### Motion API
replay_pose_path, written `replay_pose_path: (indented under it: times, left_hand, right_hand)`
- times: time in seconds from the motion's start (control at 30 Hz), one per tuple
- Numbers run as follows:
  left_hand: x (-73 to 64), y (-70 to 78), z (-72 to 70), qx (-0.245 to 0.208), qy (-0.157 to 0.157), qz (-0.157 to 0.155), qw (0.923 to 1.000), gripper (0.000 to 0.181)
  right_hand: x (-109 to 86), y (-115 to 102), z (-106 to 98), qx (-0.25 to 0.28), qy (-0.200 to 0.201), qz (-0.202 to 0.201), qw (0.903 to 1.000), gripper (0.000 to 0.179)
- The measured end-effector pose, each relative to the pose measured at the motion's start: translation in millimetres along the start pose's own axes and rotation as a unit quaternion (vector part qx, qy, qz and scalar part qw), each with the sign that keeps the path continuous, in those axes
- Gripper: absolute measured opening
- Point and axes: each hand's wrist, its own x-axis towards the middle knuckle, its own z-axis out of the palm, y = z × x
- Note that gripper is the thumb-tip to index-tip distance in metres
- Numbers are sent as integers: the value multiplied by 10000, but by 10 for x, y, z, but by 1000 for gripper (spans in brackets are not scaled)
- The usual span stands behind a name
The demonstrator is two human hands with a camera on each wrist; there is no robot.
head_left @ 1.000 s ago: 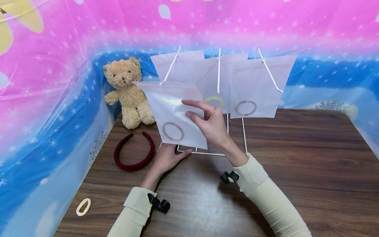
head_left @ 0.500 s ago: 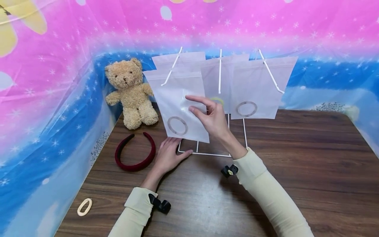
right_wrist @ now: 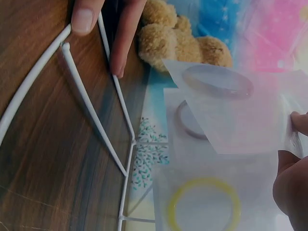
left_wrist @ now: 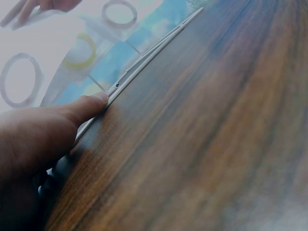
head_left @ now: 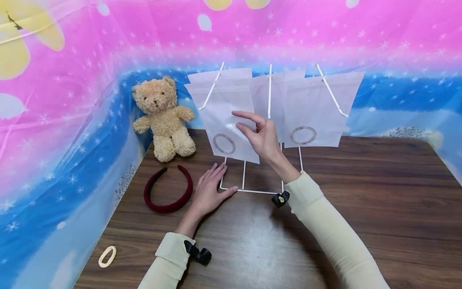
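A white wire display rack (head_left: 260,192) holds translucent zip bags on its upper arms. My right hand (head_left: 267,140) pinches the front left zip bag (head_left: 209,116), which has a brownish ring (head_left: 234,145) inside. This bag's top edge is at the left arm, in front of another bag; the right wrist view shows its film creased at the fingers (right_wrist: 301,122). Beside the rack's front left corner, my left hand (head_left: 209,192) rests on the base with fingers spread and the thumb on the front wire. Its thumb touches that wire in the left wrist view.
A teddy bear (head_left: 162,116) sits at the back left. A dark red headband (head_left: 169,208) lies left of my left hand, and a cream oval ring (head_left: 107,257) lies near the table's left edge. Another bag (head_left: 317,108) with a ring hangs on the right arm.
My right hand has moved the pinched bag back and slightly right, so it now overlaps the bag hanging behind it. The left hand stays on the rack base.
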Motion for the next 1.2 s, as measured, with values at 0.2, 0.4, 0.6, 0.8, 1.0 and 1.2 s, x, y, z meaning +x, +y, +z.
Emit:
replay_pose_path:
  times: [0.2,0.4,0.6,0.8,1.0,1.2]
  left_hand:
    - [1,6,11,6,6,-54,10000,78]
    - [-4,-4,3,41,-12,-61,10000,79]
    - [-12,-8,13,50,23,-20,10000,80]
    - [-16,-3,8,41,11,-39,10000,79]
    - [-14,5,-6,44,-23,-90,9999,79]
    - [-7,1,4,51,-47,-85,9999,80]
  right_hand:
    - [58,60,-2,-59,5,20,10000,29]
    - [83,100,14,0,-62,94,9999,30]
    - [86,148,11,50,-145,109,9998,30]
    - [76,173,-2,-32,-215,132,9997,31]
    - [77,190,-7,17,-342,148,9993,31]
    - [54,234,-50,-28,-585,-87,9982,31]
